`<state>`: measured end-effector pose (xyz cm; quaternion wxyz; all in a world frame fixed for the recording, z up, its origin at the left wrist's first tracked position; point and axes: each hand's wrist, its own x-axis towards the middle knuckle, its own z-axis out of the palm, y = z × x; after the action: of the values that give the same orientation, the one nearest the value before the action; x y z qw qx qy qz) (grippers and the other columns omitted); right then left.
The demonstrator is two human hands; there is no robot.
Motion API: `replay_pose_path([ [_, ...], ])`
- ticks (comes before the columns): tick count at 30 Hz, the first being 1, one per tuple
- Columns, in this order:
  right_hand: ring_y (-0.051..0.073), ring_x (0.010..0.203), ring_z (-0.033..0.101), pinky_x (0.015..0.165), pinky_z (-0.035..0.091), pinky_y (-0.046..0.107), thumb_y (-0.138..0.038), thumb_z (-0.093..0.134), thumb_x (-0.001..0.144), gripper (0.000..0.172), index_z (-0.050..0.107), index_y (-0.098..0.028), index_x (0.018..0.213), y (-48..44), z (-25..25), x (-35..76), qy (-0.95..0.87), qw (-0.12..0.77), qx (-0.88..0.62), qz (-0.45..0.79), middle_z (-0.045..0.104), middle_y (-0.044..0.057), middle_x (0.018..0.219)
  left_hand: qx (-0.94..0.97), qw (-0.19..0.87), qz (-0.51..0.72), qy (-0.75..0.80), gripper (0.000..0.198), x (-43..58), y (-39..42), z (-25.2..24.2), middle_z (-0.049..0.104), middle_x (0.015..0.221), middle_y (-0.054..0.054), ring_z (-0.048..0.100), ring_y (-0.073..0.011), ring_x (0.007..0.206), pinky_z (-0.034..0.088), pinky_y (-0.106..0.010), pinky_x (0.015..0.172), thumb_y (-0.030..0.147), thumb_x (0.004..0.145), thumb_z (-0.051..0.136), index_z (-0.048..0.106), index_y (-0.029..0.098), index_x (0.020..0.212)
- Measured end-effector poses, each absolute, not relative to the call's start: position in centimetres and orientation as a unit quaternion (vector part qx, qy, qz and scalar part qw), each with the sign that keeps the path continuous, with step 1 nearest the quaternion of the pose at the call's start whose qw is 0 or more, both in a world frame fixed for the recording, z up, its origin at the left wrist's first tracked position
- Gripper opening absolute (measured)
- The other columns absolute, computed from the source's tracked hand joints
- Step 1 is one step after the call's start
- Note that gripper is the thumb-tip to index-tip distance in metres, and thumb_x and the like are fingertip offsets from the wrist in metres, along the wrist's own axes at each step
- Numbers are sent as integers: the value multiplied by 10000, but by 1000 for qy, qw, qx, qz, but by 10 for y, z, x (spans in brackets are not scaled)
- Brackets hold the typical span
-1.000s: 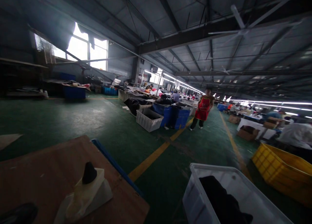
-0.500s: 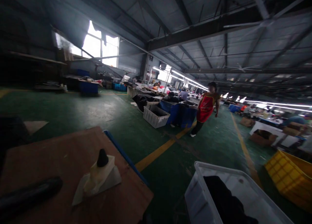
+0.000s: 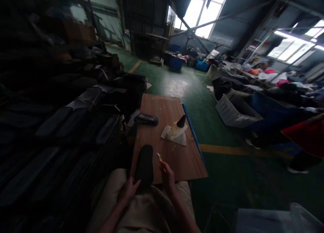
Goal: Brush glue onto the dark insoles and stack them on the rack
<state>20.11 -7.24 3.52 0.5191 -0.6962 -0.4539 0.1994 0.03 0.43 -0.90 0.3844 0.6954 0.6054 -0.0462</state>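
A black shoe sole point(image 3: 144, 163) lies at the near edge of a brown board point(image 3: 174, 158) over my lap. My left hand point(image 3: 128, 191) rests at its near end, fingers touching it. My right hand point(image 3: 167, 175) is closed on a small yellow-tipped tool point(image 3: 159, 156), just right of the sole. Farther along the board, a pale glue bottle with a black cone cap point(image 3: 178, 128) lies on a white sheet, and a second dark sole point(image 3: 146, 119) lies to its left.
Dark stacked soles fill racks on the left point(image 3: 63, 125). A white crate point(image 3: 234, 111) and blue bins point(image 3: 273, 114) stand on the green floor at right. A person in red point(image 3: 303, 135) is at the right edge. A yellow floor line point(image 3: 227, 150) runs past the board.
The view has swung down and left from the hall to the board and my lap. Both hands and the near sole have come into view. The person in red is now closer on the right.
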Motion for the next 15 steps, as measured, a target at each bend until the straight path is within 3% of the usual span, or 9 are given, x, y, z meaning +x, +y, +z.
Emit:
replay_pose_path([
  [7,181,897,675,765,517,266,-282,474,918,284,619,-230,1156,-44,45,205,-508,457,-684,257,710,41,1045,650,445,-60,613,243,-1,1,-10,631,614,-28,612,-155,541,359,-231,494,333,903,516,513,173,720],
  [15,163,831,645,730,486,239,-177,420,915,298,615,-204,1138,-12,37,207,-609,373,-657,241,682,66,1021,453,592,-6,666,178,10,2,-5,542,458,33,556,-146,390,348,-203,385,274,917,505,437,209,766],
])
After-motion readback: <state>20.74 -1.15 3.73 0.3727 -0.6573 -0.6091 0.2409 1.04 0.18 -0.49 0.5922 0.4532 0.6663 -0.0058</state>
